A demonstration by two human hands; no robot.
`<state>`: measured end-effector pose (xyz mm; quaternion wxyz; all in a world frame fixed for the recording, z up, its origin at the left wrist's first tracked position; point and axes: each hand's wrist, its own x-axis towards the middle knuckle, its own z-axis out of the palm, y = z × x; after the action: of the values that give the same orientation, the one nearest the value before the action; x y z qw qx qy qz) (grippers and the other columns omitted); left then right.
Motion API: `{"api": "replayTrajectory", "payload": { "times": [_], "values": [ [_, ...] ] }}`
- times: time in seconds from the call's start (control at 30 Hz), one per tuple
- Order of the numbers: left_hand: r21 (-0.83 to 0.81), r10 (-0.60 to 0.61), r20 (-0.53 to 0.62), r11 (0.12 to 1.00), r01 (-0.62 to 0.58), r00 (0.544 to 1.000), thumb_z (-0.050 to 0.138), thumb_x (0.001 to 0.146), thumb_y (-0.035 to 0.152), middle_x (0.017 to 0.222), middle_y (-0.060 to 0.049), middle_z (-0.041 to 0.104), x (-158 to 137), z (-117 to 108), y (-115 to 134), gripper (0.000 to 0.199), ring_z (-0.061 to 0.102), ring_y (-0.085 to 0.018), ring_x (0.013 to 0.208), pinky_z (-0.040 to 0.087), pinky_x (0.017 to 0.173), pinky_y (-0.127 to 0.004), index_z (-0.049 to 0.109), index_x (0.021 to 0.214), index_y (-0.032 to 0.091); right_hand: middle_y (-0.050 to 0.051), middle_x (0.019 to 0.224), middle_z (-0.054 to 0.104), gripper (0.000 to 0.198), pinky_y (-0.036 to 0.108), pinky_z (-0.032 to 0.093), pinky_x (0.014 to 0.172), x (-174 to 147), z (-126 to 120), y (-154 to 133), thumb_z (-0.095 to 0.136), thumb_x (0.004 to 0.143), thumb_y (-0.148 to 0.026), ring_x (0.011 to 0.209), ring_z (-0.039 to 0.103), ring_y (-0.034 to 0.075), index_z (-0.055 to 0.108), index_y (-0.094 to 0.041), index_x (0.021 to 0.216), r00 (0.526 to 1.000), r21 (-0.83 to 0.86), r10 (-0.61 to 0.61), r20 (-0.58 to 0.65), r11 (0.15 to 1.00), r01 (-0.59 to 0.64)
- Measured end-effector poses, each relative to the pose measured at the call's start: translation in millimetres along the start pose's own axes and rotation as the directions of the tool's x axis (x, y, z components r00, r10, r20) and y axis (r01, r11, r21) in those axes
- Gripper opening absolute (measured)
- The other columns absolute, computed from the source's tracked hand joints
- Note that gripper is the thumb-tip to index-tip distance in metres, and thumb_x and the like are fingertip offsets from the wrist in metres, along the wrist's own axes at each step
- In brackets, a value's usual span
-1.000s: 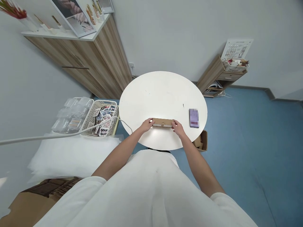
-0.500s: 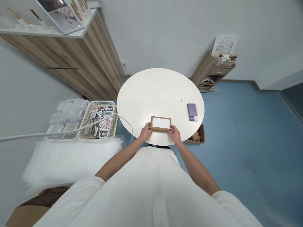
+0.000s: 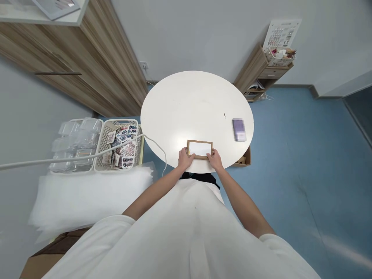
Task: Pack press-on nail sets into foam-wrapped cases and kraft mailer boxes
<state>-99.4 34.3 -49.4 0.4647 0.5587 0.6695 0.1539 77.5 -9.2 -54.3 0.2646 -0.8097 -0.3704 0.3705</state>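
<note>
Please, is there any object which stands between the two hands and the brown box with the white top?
Nothing visible does: the left grip and the right grip touch opposite ends of the brown box. The white cable passes farther left; the purple item lies apart, to the right.

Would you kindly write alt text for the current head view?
A left hand and right hand hold a flat brown box by its ends at a white table, a purple item to the right and white baskets to the left.
</note>
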Motion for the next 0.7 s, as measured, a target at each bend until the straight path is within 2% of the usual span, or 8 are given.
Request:
{"api": "replayTrajectory", "payload": {
  "times": [0.13,0.3,0.43,0.57,0.7],
  "values": [
    [0.028,0.051,0.040,0.998,-0.052,0.998,0.058,0.073,0.040,0.120,-0.012,0.045,4,-3,3,0.062,0.047,-0.023,0.111,0.039,0.088,-0.033,0.033,0.126,0.020,0.008,0.109,0.057,0.054,0.031,0.044,0.078,-2,4,-2,0.048,0.077,-0.040,0.094,0.055,0.020,0.042,-0.019,0.126,1.000,-0.049,-0.011,-0.005,0.999,0.011],
    [0.193,0.053,0.094,0.979,-0.070,0.994,0.060,0.069,0.047,0.119,-0.012,0.046,10,-19,9,0.063,0.050,-0.026,0.107,0.041,0.083,-0.035,0.040,0.123,0.021,0.009,0.109,0.056,0.059,0.034,0.042,0.081,-4,-12,-6,0.050,0.075,-0.046,0.095,0.054,0.022,0.041,-0.021,0.127,0.999,-0.156,0.004,0.045,0.988,0.003],
    [0.126,0.065,0.108,0.989,-0.078,0.992,0.052,0.076,0.047,0.114,-0.012,0.050,15,-23,14,0.054,0.051,-0.024,0.104,0.042,0.082,-0.033,0.043,0.122,0.020,0.008,0.110,0.055,0.056,0.033,0.044,0.077,1,-23,-11,0.048,0.076,-0.049,0.083,0.055,0.018,0.044,-0.021,0.125,0.995,-0.075,0.000,0.098,0.997,0.007],
    [0.023,0.097,0.094,0.995,-0.099,0.991,0.048,0.079,0.045,0.108,-0.011,0.054,14,-9,20,0.048,0.053,-0.021,0.098,0.042,0.081,-0.032,0.046,0.119,0.019,0.007,0.106,0.056,0.052,0.033,0.044,0.077,5,-29,-7,0.048,0.077,-0.045,0.076,0.054,0.016,0.045,-0.020,0.123,0.993,0.015,-0.034,0.111,0.999,0.033],
    [0.031,0.125,0.033,0.992,-0.126,0.992,0.047,0.080,0.045,0.108,-0.011,0.052,7,19,39,0.048,0.050,-0.023,0.102,0.042,0.084,-0.035,0.047,0.119,0.019,0.008,0.108,0.053,0.056,0.035,0.045,0.077,1,-47,12,0.046,0.077,-0.046,0.074,0.053,0.016,0.042,-0.020,0.127,0.997,0.053,-0.035,0.074,0.998,0.032]
  ]
}}
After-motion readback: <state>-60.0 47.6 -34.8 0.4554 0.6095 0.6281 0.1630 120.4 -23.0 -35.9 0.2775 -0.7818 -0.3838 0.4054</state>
